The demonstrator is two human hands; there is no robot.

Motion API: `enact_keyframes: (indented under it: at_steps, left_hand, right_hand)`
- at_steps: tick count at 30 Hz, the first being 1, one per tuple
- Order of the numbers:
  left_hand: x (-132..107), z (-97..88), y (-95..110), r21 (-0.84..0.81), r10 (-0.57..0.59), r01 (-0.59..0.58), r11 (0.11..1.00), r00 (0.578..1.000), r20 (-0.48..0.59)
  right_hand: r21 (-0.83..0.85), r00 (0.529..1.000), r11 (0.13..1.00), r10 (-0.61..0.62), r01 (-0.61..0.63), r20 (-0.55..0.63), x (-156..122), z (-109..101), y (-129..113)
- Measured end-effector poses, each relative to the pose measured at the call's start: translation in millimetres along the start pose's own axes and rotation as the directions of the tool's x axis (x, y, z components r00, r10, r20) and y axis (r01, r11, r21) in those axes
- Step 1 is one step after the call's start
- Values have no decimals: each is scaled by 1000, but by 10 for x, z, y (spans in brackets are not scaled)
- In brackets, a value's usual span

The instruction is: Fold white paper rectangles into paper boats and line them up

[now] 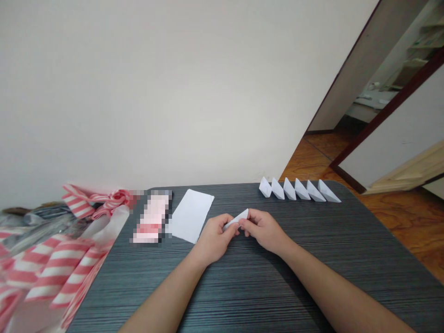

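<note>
Both hands hold a small folded piece of white paper between them, above the dark wood-grain table. My left hand pinches its lower end, and my right hand grips the pointed end, with the fingers hiding much of the fold. To the left of my hands lies a flat rectangular sheet of white paper. Several folded white paper boats stand in a slanted row along the far edge of the table.
A pixelated pink-and-white item lies left of the sheet, too blurred to name. Pink-and-white striped fabric or plastic heaps past the table's left edge. A white wall rises behind the table; a doorway and wooden floor lie right.
</note>
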State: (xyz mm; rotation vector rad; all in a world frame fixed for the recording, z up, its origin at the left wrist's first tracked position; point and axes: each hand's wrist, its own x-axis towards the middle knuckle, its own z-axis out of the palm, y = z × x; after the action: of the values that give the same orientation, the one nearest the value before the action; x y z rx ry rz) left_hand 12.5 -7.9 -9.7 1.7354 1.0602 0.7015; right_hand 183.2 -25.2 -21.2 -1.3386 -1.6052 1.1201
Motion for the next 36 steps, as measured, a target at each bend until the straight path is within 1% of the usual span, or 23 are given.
enact_keyframes:
  at_steps: [3,10,13,16,18,22,25,28,30,34,36]
  left_hand:
    - [3,-4,3,-21,-3,3,1000,1000,0]
    - [-7,-35,25,0,2,-2,1000,998,60]
    - [-11,-41,47,-4,6,-6,1000,997,76]
    - [-11,-40,64,-17,6,-5,1000,998,66]
    - [-9,-35,65,-27,5,-4,1000,998,57]
    - [0,-22,35,-31,12,-11,999,999,33]
    - [3,-21,11,-17,-9,10,1000,999,50]
    - [-4,-31,13,22,-25,23,999,997,72]
    - [-11,-40,24,41,-16,13,999,997,73]
    - [-16,-45,29,57,-17,12,998,996,83]
    - [-11,-40,20,57,-23,18,998,996,83]
  right_hand:
    - [-33,1000,999,-26,26,4,-6,-12,-15]
    - [-120,997,990,-72,76,41,-26,-57,-83]
    - [-115,995,990,-72,78,62,-27,-56,-65]
    - [-80,995,995,-53,60,79,-28,-35,-39]
    - [-66,996,996,-50,54,70,-31,-22,-35]
    - [-92,997,993,-70,73,29,-34,-29,-61]
    - [-95,997,993,-77,76,-6,-28,-45,-75]
    - [-79,996,995,-71,68,-47,-17,-44,-52]
    - [-51,997,997,-60,57,-53,-11,-30,-20]
    - [68,1000,998,-20,20,6,-3,-5,43]
    - [88,1000,996,-8,6,22,0,-9,60]
